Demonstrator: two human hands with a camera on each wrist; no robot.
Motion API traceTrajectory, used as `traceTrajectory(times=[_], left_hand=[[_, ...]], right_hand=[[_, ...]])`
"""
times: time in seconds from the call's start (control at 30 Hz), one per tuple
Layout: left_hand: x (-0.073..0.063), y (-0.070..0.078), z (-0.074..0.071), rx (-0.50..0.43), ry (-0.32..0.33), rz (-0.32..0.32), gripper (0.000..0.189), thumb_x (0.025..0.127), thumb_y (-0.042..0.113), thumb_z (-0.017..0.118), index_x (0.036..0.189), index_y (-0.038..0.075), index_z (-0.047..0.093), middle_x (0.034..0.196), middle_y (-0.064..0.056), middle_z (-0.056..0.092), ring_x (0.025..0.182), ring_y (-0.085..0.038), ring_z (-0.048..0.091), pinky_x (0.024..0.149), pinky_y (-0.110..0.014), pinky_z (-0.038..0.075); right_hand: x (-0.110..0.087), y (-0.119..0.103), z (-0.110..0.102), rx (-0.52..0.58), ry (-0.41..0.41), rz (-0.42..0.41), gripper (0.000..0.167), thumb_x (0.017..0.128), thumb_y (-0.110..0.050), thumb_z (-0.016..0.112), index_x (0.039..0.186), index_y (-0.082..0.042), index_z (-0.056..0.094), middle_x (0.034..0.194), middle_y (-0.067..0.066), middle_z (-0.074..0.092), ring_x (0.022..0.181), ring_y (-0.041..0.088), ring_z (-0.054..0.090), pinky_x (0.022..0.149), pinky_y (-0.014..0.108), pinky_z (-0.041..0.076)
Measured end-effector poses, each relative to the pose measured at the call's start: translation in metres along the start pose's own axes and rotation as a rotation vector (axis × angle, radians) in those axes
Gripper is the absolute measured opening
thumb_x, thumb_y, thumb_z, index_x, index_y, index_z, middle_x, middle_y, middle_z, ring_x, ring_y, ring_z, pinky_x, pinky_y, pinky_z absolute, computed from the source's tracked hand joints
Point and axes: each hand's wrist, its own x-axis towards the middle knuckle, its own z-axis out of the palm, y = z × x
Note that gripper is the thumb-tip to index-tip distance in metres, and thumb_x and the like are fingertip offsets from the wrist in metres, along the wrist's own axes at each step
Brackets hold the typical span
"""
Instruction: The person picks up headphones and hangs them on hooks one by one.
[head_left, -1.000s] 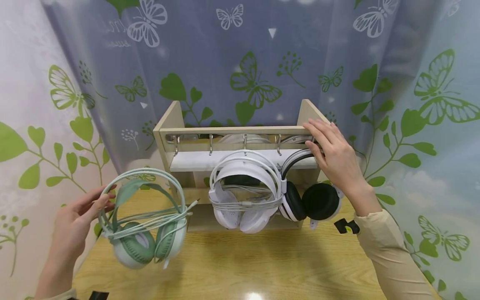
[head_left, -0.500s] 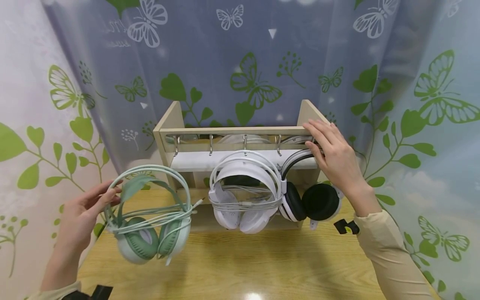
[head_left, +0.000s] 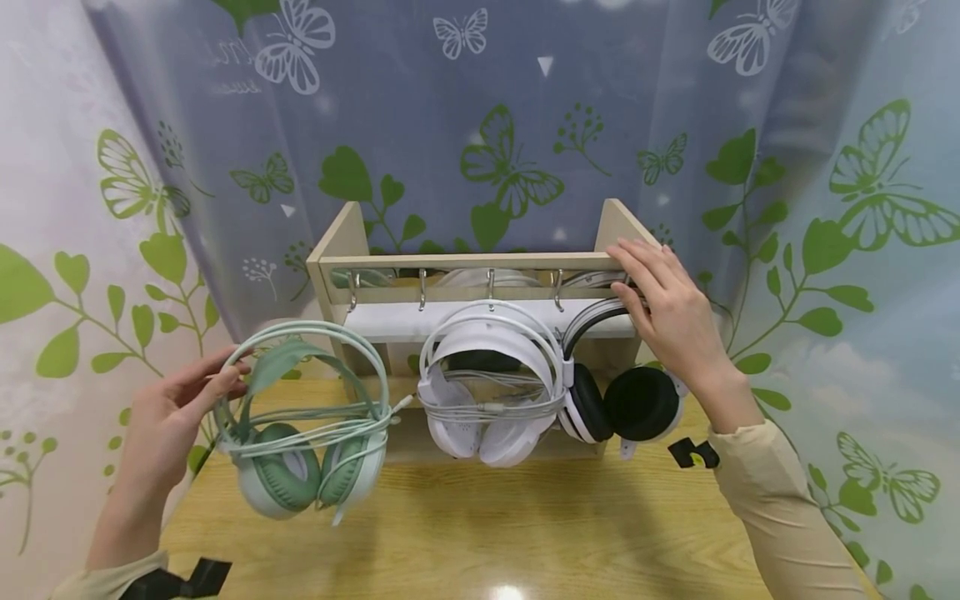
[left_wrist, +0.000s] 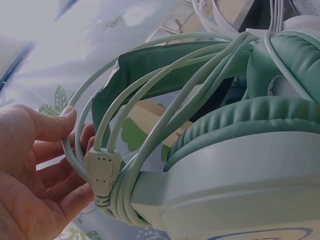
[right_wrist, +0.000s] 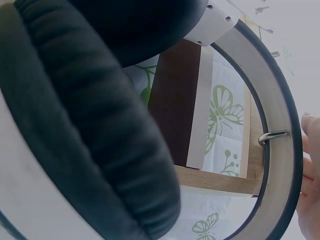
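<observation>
My left hand [head_left: 161, 412] pinches the left side of the thin headband of a pair of mint-green headphones [head_left: 288, 467], held in the air left of a wooden hook rack [head_left: 465, 262]. In the left wrist view, thumb and fingers meet around the band, beside a cable bundle [left_wrist: 167, 112] wound across the headphones. My right hand [head_left: 663, 304] rests on the right end of the rack's top rail, fingers fairly straight. Below it hang black-and-white headphones [head_left: 641, 404]; the right wrist view shows their band over a metal hook [right_wrist: 274, 136].
White headphones [head_left: 517, 433] with a wrapped cable hang at the rack's middle hook. Bare hooks [head_left: 422, 292] line the rail to their left. A white shelf [head_left: 390, 321] sits behind the hooks. The rack stands on a wood-grain table [head_left: 480, 517] before a butterfly-patterned curtain [head_left: 420, 167].
My left hand has carried the mint-green headphones a little to the right and upward, closer to the rack's left end. The right hand has stayed on the rail.
</observation>
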Motion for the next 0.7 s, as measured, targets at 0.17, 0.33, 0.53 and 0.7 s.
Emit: traceTrajectory(times=[0.17, 0.33, 0.53, 0.7], left_hand=[[0.004, 0.002, 0.001, -0.030, 0.003, 0.018, 0.035, 0.100, -0.004, 0.058, 0.132, 0.007, 0.068, 0.102, 0.010, 0.077, 0.081, -0.002, 0.072, 0.082, -0.009, 0.051], [0.006, 0.008, 0.000, -0.043, 0.004, 0.040, 0.036, 0.100, -0.005, 0.058, 0.132, 0.006, 0.068, 0.101, 0.011, 0.077, 0.083, -0.001, 0.073, 0.082, -0.010, 0.052], [0.010, 0.015, 0.000, 0.038, 0.017, 0.042, 0.035, 0.099, -0.004, 0.060, 0.132, 0.005, 0.068, 0.099, 0.012, 0.077, 0.083, 0.000, 0.073, 0.083, -0.008, 0.051], [0.014, 0.020, 0.002, 0.000, 0.009, 0.059, 0.035, 0.098, -0.005, 0.060, 0.131, 0.003, 0.068, 0.099, 0.010, 0.077, 0.085, -0.001, 0.073, 0.084, -0.009, 0.051]], right_hand=[[0.000, 0.000, 0.000, -0.002, 0.000, -0.003, 0.052, 0.098, -0.011, 0.066, 0.148, -0.009, 0.053, 0.149, 0.015, 0.053, 0.140, 0.033, 0.046, 0.124, 0.045, 0.022], [0.000, 0.001, 0.000, -0.003, -0.003, -0.002, 0.051, 0.098, -0.013, 0.066, 0.148, -0.009, 0.053, 0.149, 0.015, 0.053, 0.140, 0.034, 0.046, 0.124, 0.045, 0.022], [0.000, 0.000, -0.001, -0.003, -0.004, 0.000, 0.052, 0.098, -0.011, 0.066, 0.148, -0.009, 0.053, 0.149, 0.016, 0.053, 0.139, 0.034, 0.047, 0.124, 0.045, 0.022], [0.000, 0.001, 0.000, -0.008, -0.006, -0.005, 0.053, 0.097, -0.010, 0.067, 0.148, -0.009, 0.053, 0.149, 0.016, 0.053, 0.139, 0.034, 0.047, 0.123, 0.046, 0.023]])
